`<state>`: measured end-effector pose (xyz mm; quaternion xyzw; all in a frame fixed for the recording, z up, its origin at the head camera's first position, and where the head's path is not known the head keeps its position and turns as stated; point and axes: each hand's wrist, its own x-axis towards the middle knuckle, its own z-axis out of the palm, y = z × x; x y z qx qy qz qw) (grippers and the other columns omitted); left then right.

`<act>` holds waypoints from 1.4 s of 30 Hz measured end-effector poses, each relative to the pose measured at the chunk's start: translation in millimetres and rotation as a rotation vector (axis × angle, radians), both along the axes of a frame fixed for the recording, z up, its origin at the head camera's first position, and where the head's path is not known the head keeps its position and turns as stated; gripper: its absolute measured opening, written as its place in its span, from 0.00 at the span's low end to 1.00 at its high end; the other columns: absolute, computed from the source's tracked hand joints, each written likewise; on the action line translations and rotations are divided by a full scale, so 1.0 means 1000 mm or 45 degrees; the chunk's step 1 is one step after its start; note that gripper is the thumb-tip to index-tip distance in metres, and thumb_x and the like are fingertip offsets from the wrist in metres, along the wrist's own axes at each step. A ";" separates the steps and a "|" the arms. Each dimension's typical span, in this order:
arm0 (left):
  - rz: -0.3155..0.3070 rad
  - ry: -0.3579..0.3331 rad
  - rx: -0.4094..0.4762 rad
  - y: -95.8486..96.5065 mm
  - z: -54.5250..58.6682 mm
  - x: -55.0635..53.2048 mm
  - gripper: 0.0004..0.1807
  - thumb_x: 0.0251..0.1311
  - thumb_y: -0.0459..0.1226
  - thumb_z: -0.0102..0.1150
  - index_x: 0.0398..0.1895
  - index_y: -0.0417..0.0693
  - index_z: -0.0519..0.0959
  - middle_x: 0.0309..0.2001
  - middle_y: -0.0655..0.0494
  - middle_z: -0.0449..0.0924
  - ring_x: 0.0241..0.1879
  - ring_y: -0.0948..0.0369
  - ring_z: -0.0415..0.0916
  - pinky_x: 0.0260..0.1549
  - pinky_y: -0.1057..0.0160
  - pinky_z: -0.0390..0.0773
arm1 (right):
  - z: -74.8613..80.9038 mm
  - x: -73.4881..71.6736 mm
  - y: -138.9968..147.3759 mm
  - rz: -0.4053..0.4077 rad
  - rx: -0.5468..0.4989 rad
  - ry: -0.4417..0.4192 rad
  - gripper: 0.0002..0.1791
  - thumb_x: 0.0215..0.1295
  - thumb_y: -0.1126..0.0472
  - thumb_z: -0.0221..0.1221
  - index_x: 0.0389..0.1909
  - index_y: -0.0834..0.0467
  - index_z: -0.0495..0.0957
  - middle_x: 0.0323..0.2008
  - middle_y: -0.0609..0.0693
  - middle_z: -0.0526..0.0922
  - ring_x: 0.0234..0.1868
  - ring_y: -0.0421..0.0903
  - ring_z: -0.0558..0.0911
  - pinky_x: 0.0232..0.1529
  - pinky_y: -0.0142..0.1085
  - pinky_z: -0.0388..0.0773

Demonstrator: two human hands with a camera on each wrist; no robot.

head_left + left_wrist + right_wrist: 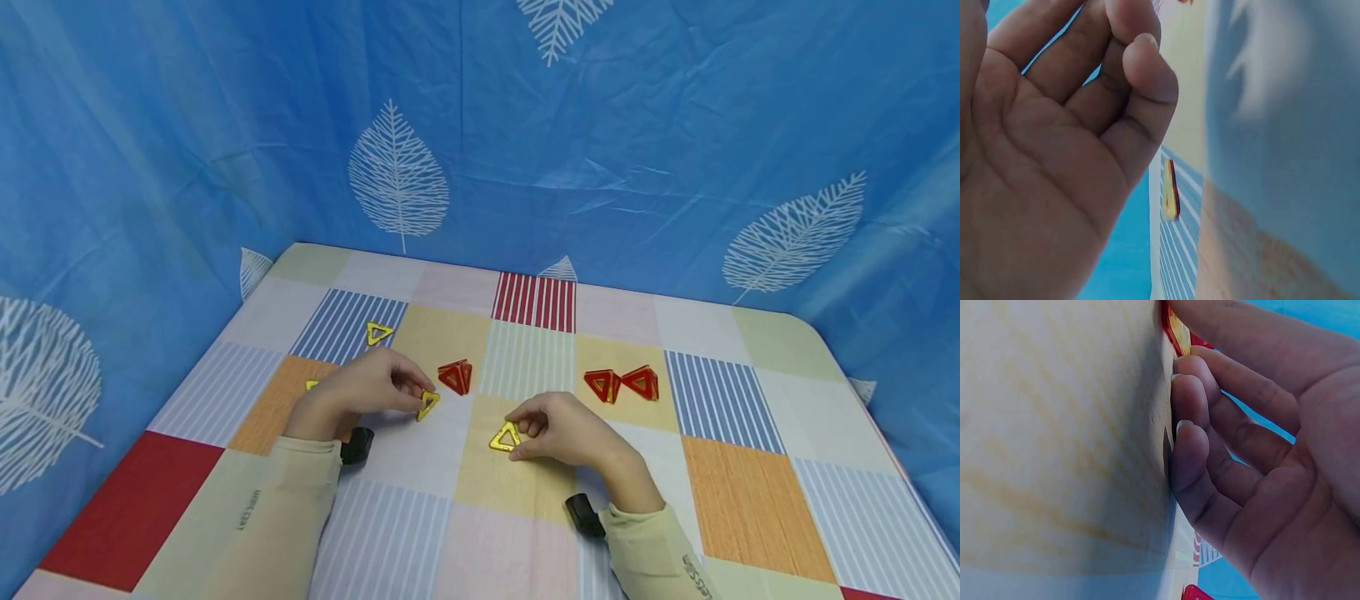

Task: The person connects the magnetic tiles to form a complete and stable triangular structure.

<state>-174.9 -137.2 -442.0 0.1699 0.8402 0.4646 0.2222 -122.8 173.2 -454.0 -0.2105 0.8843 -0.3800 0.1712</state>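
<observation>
In the head view my left hand [378, 385] pinches a yellow triangular tile [422, 412], an open frame tilted up, between thumb and fingers. To its right, my right hand [566, 429] holds a second yellow triangular tile [501, 447] by its right side, close over the cloth. The two tiles are apart. In the left wrist view, thumb and index finger of the left hand [1054, 144] meet, and the tile is out of sight. The right wrist view shows the right hand [1260, 450] with curled fingertips right at the cloth.
Beyond the hands are red triangular pieces with yellow parts: one [450, 382] near the left hand, two side by side [602, 385] on the right. Another yellow tile [371, 337] lies behind the left hand; one more [311, 384] is mostly hidden by it. Blue curtains [480, 167] border the table.
</observation>
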 end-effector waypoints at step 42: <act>-0.404 0.322 -0.023 0.078 -0.013 0.016 0.10 0.61 0.34 0.71 0.45 0.46 0.87 0.34 0.66 0.86 0.35 0.71 0.81 0.38 0.66 0.80 | -0.001 -0.001 -0.002 -0.020 0.012 0.025 0.19 0.50 0.60 0.78 0.43 0.62 0.87 0.28 0.41 0.82 0.30 0.40 0.79 0.33 0.33 0.79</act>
